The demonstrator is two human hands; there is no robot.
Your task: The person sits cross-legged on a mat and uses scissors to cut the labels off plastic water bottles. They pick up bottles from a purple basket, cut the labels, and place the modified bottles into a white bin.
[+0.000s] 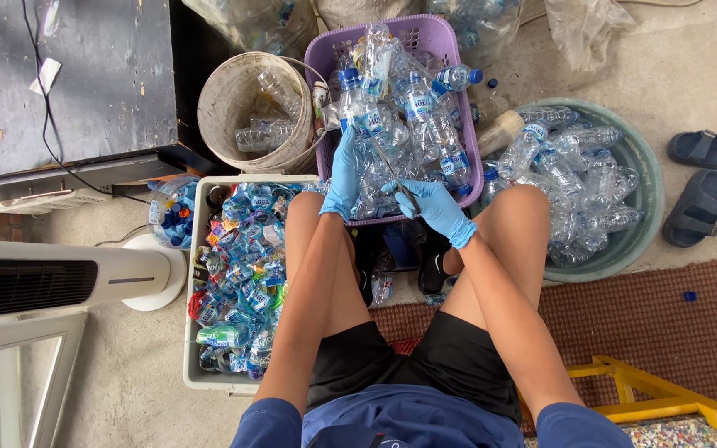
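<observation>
So we sit low, knees apart, both hands gloved blue. Near left, a grey crate [195, 332] is packed with peeled labels, so a good share looks done. Our right hand [437, 209] is closed around a thin blade [392, 170]; our left hand [343, 176] is wrapped around a clear bottle [357, 112] over the purple basket [433, 37], which is piled with labelled bottles, so plenty looks left. Farther left a bucket [234, 104], right a green basin [645, 174] of bottles.

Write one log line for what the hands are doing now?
left hand: grips clear bottle | right hand: holds thin blade against it | below: purple basket of bottles
</observation>
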